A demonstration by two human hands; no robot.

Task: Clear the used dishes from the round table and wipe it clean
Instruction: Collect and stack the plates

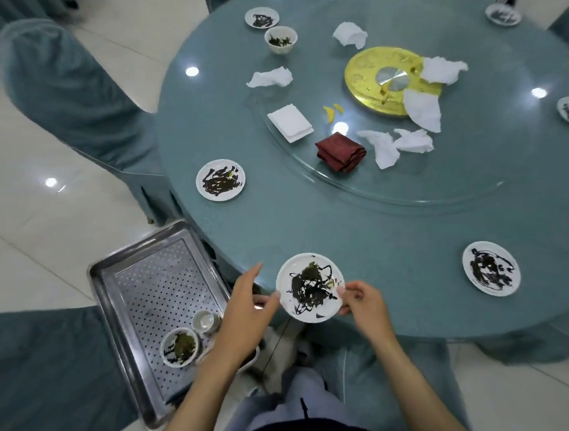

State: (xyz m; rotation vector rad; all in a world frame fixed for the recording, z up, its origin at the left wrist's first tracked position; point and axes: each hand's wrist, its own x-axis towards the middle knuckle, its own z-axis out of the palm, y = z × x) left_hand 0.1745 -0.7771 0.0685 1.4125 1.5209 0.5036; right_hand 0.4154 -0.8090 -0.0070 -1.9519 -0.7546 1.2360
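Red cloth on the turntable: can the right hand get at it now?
Probably not yet: the right hand pinches the plate by its rim, so its grip is taken. Otherwise nothing stands between it and the red cloth.

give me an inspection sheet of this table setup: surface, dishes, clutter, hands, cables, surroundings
surface: round table with a glass turntable, gold disc at its centre
job's things: smeared plate at the near edge; other dirty plates round the rim; bowl of leaves far left; metal tray beside the table holds a second bowl and a small cup
clutter: crumpled napkins, napkin stack, folded red cloth, yellow scraps
grippers: right hand pinches the smeared plate's rim; left hand open, thumb by that rim
cables: nothing seen
surroundings: covered chairs, glossy tiled floor
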